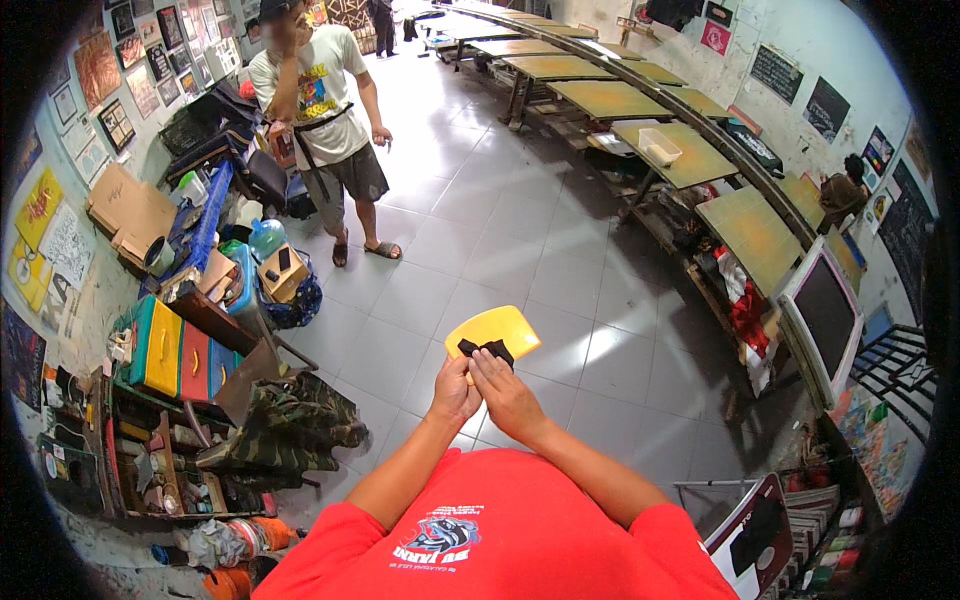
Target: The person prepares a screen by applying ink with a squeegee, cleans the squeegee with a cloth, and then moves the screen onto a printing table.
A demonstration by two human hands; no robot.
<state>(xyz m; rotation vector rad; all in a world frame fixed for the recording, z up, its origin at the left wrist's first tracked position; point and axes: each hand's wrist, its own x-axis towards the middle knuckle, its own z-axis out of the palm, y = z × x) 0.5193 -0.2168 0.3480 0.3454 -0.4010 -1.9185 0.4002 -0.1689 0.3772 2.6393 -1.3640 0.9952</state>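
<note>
Under right fingers (487,367), black cloth (501,348)

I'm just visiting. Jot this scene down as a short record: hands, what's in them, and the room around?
Left hand: holds the flat yellow tool at its near edge
Right hand: touches the black cloth against the tool; exact grip hidden
Other person: standing, upper left
Right side: row of boards, one bearing a pale tub
Left side: camouflage cloth
Floor: grey tiles

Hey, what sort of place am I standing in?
Probably a screen-printing workshop, judging by the long row of flat boards, the framed dark panel near its closer end, and the pictures hung at left.
</note>
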